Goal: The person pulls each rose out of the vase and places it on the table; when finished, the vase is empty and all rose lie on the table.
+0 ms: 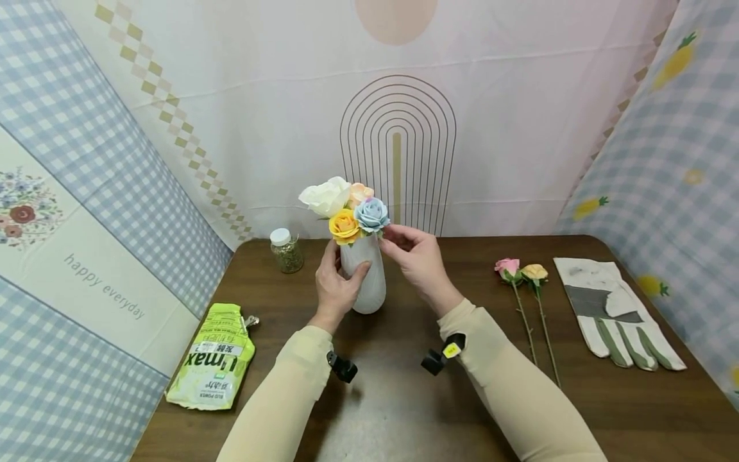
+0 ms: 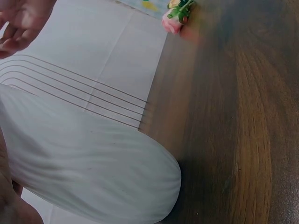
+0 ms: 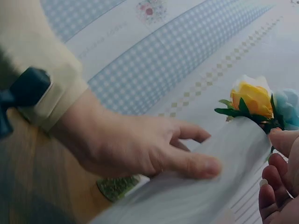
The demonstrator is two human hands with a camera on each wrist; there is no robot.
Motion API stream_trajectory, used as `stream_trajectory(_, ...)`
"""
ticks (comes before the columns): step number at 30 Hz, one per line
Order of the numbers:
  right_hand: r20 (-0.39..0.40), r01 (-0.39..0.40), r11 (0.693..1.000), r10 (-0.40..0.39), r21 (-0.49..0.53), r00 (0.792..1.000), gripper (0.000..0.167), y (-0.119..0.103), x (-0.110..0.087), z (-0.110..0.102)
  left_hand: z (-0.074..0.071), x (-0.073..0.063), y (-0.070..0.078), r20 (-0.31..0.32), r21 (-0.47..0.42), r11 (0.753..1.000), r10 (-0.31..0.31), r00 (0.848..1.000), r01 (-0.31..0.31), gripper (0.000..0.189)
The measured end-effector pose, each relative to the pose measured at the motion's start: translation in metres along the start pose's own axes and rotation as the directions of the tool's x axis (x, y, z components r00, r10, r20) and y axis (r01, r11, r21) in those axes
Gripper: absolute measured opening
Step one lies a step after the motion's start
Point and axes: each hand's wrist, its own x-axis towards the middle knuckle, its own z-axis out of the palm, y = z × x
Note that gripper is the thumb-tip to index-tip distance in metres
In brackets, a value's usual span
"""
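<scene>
A white ribbed vase (image 1: 369,282) stands at the table's middle, leaning slightly in the head view. My left hand (image 1: 337,282) grips its upper side, thumb across the front. From its mouth rise a white flower (image 1: 326,196), a yellow rose (image 1: 345,226), a peach flower (image 1: 360,194) and a blue rose (image 1: 372,215). At the vase's right rim, my right hand (image 1: 418,260) pinches the blue rose just under its bloom; the stem there is hidden. The right wrist view shows those fingertips beside the blue rose's (image 3: 287,109) green leaves, the other fingers loosely bent.
To the right lie a pink rose (image 1: 508,267) and a pale yellow rose (image 1: 535,273), beside white-and-green gloves (image 1: 620,314). A lidded jar (image 1: 287,253) stands behind left. Nearer on the left lies a green pouch (image 1: 213,359) with a metal clip (image 1: 251,322).
</scene>
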Motion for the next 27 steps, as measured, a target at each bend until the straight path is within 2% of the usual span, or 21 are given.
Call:
stream_trajectory(6, -0.014, -0.011, 1.000, 0.012, 0.028, 1.000, 0.030, -0.002, 0.009, 0.018, -0.001, 0.001, -0.001, -0.020, 0.004, 1.000, 0.021, 1.000, -0.021, 0.066)
stream_trajectory(11, 0.000, -0.035, 0.998, 0.035, 0.056, 0.999, 0.032, -0.004, 0.012, 0.026, 0.000, 0.001, -0.002, -0.014, -0.002, 1.000, 0.024, 1.000, -0.024, 0.066)
stream_trajectory(20, -0.034, -0.051, 0.994, 0.055, 0.097, 0.998, 0.028, -0.004, 0.015, 0.031, 0.000, -0.001, -0.002, -0.017, 0.008, 1.000, 0.010, 1.000, -0.010, 0.070)
stream_trajectory(27, -0.011, -0.064, 0.988, 0.066, 0.140, 0.998, 0.035, -0.010, 0.020, 0.032, 0.001, 0.000, -0.002, -0.018, -0.002, 1.000, 0.016, 1.000, -0.016, 0.071)
